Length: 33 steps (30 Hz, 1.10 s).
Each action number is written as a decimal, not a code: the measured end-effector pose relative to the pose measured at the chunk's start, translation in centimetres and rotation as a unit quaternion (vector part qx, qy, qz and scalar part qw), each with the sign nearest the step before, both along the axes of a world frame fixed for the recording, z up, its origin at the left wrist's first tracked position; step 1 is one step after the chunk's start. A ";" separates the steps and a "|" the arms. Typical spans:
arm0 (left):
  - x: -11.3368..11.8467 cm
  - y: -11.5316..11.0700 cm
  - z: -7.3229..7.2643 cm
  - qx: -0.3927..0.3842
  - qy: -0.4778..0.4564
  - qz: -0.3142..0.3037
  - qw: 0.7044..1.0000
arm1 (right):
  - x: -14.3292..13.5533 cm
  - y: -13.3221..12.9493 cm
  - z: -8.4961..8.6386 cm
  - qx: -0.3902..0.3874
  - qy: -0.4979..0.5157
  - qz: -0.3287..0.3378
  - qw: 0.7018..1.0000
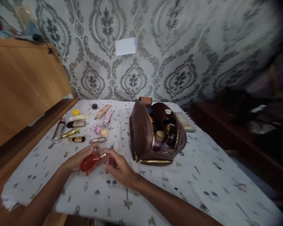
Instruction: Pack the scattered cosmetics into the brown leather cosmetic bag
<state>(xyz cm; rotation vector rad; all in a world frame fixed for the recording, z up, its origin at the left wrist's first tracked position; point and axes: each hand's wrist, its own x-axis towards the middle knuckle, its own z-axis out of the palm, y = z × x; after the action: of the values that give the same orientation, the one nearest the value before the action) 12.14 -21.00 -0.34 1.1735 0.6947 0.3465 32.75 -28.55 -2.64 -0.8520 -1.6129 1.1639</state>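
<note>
A red bottle [91, 162] with a pale metallic neck lies tilted in my left hand [81, 157], whose fingers are wrapped round it. At the bottle's neck, my right hand [119, 168] has its thumb and forefinger closed in a pinch on the top end. To the right of my hands stands a brown leather bag [141, 131], unzipped, with several bottles and a jar with a cream lid [160, 136] inside. Left of the bag, several cosmetics lie on the cloth, among them a peach tube [103, 111], a pink tube [107, 118] and a gold tube [70, 133].
A white patterned cloth [193, 201] covers the table. A wooden panel [25, 75] rises at the left. Behind the bag are a brown box [145, 100] and a partly pixelated flat item [187, 124]. Dark furniture [214, 125] stands at the right.
</note>
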 end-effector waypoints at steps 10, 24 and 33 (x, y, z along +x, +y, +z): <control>0.1 0.6 -1.6 -0.021 -0.024 -0.134 0.990 | -0.3 -0.4 0.0 0.003 0.014 -0.058 0.998; 0.6 1.3 -1.4 0.094 -0.023 -0.017 0.995 | 0.1 0.3 0.0 -0.019 0.036 -0.163 0.986; 0.2 1.1 -0.8 0.016 -0.095 -0.088 0.991 | 0.2 -0.2 0.0 0.070 -0.003 -0.151 0.986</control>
<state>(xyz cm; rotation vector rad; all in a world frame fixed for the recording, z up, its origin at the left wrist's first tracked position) 12.36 -19.95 -1.16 1.2054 0.4177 0.3172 32.94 -28.75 -2.62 -0.9697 -1.4886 0.8266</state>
